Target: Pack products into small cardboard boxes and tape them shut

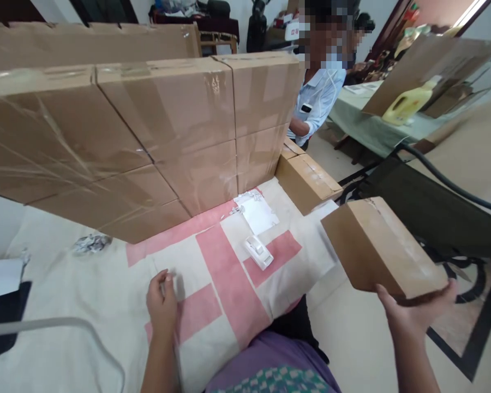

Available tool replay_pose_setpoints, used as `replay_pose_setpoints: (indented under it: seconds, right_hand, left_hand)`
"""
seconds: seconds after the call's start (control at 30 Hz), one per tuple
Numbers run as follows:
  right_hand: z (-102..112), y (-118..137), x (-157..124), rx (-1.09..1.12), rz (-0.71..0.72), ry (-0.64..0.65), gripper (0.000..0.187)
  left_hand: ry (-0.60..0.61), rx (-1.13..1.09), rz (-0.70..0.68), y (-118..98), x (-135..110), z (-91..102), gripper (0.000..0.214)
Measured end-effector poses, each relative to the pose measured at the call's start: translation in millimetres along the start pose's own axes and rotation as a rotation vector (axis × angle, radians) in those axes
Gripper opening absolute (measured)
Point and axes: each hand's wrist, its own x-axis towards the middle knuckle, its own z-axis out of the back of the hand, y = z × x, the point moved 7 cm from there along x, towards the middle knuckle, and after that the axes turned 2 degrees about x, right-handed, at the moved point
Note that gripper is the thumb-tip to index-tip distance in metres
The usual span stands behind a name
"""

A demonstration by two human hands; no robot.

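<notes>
My right hand [413, 314] holds a small brown cardboard box [378, 248] from below, out to the right beyond the table edge. My left hand [161, 303] rests on the cream and pink cloth [225, 284], fingers curled together in a loose pinch; what it holds, if anything, I cannot make out. A white tape dispenser [258, 252] lies on the cloth between my hands, with a white sheet [257, 213] just behind it.
A wall of taped cardboard boxes [147, 136] stands across the back of the table. Another small box [306, 180] lies at its right end. A person in a light shirt [317, 101] sits behind. A dark chair [433, 207] stands at right. Crumpled scraps [90, 243] lie at left.
</notes>
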Motion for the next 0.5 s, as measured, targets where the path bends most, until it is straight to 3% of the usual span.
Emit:
replay_pose_setpoints:
  seconds: [0.07, 0.1, 0.2, 0.3, 0.4, 0.5]
  right_hand:
    - [-10.8, -15.5, 13.0, 0.085, -0.006, -0.091, 0.136]
    - [-22.8, -23.6, 21.0, 0.125, -0.029, -0.075, 0.142]
    - [-62.0, -38.6, 47.6, 0.149, -0.091, 0.06, 0.151]
    - [-82.9, -36.2, 66.5, 0.151, -0.119, 0.148, 0.148]
    - [-82.3, -20.0, 67.3, 0.088, -0.122, 0.162, 0.151]
    - [-60.0, 19.4, 57.6, -0.08, 0.09, -0.057, 0.132]
  left_hand:
    - [0.001, -0.013, 0.004, 5.6, 3.1, 1.1, 0.035]
    - [0.003, -0.023, 0.006, 7.5, 4.0, 2.2, 0.036]
    - [0.008, -0.064, 0.011, 10.0, 4.3, 3.0, 0.038]
    - [-0.018, -0.135, 0.044, 11.0, 1.8, 1.6, 0.04]
    - [-0.062, -0.249, 0.082, 12.5, -1.3, 4.5, 0.039]
    - [-0.115, -0.336, 0.061, 15.3, 2.8, 19.8, 0.034]
